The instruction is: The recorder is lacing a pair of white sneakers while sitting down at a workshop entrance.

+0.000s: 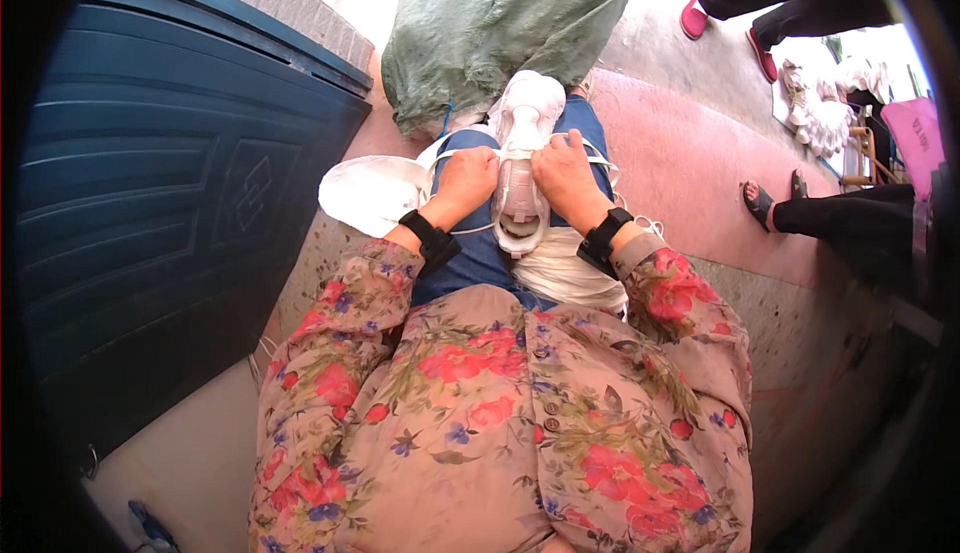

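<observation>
One long white shoe (pixel 518 190) rests on blue denim trousers (pixel 474 271), between the left hand (pixel 467 177) and right hand (pixel 566 170). Both hands' fingers curl nearly closed, gripping a thin cream lace (pixel 516 154).

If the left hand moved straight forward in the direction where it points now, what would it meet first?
Most likely the white shoe, which lies just beside the left hand; depth is unclear, so they may already touch.

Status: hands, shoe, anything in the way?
Left hand, right hand at pale lace; exact grip unclear. White shoe between them. Green sack just beyond; hands' access unobstructed.
</observation>
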`<state>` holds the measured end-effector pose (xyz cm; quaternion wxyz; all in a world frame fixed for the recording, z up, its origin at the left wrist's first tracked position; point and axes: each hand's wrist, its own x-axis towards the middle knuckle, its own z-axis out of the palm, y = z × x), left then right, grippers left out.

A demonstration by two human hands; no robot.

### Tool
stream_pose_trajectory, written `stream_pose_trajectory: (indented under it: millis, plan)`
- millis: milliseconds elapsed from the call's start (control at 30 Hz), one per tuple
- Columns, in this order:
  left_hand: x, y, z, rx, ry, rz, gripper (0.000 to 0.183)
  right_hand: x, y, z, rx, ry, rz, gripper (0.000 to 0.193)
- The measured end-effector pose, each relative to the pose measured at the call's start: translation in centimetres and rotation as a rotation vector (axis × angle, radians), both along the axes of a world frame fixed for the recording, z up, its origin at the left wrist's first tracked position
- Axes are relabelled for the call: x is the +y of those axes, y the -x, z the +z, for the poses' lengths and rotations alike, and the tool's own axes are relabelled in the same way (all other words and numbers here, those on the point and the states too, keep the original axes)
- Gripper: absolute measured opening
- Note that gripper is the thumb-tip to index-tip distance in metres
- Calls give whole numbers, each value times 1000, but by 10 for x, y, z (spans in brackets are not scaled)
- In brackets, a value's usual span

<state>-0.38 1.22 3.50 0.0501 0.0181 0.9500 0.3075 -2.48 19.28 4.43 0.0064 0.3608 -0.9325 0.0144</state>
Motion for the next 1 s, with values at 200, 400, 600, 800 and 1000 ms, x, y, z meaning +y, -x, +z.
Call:
stream_pose_trajectory:
  millis: [200, 400, 600, 800, 1000]
  plan:
    - [0, 7, 9, 68, 327, -274, 10, 4, -1, -9, 22, 174, -166, 7]
    - [12, 19, 13, 117, 518, -426, 11, 4, -4, -14, 108, 245, -246, 6]
    - [17, -9, 19, 279, 396, -122, 21, 4, -15, -9, 22, 244, -310, 12]
    - [19, -20, 15, 173, 361, -96, 23, 4, -20, -12, -61, 278, -364, 20]
    - [11, -9, 21, 119, 258, -156, 19, 14, -16, -25, -195, 381, -330, 14]
